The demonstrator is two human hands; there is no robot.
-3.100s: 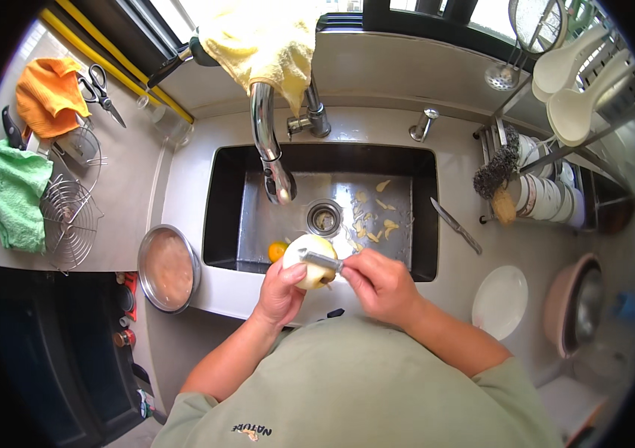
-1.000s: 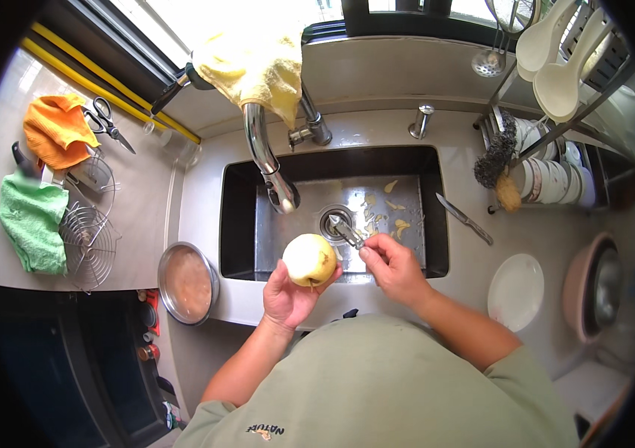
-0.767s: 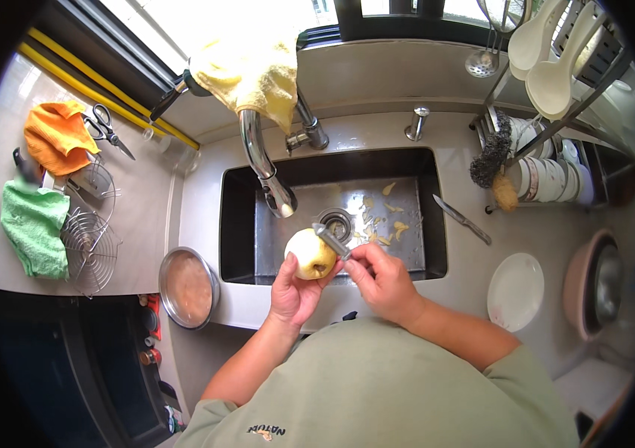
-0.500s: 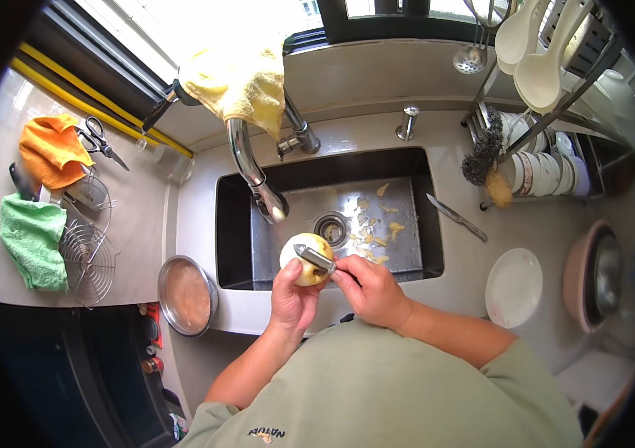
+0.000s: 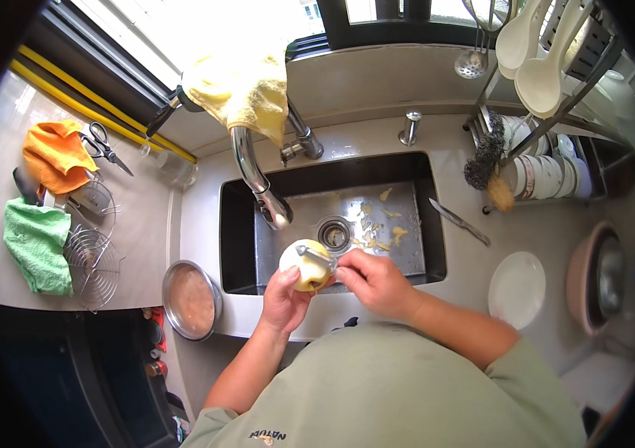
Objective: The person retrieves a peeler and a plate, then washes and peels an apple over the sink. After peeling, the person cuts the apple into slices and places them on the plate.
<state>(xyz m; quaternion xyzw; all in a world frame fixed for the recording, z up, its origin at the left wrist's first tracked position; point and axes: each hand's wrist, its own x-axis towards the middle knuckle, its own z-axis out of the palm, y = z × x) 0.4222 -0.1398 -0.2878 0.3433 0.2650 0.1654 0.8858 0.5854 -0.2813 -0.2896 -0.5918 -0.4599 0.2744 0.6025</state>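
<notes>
Over the near edge of the sink (image 5: 437, 224), my left hand (image 5: 285, 300) holds a round, largely peeled apple (image 5: 295, 261), pale and yellowish, with a dark hollow at its lower end. My right hand (image 5: 378, 284) is closed around the handle of a metal peeler (image 5: 314, 255), whose head lies across the apple's upper face. The fingers cover most of the handle. Below, thin yellowish peelings (image 5: 383, 245) are scattered on the sink floor right of the drain (image 5: 334, 235).
A curved faucet (image 5: 246, 160), draped with a yellow cloth (image 5: 246, 93), reaches over the sink. Right of it lie a knife (image 5: 461, 222) and a white plate (image 5: 517, 290). At left stand a steel bowl of pinkish liquid (image 5: 190, 300), wire racks (image 5: 95, 265) and scissors (image 5: 107, 149).
The peeler head has moved slightly right and down across the apple. The apple is turned a little, its dark hollow lower and further left. The whole view has shifted slightly.
</notes>
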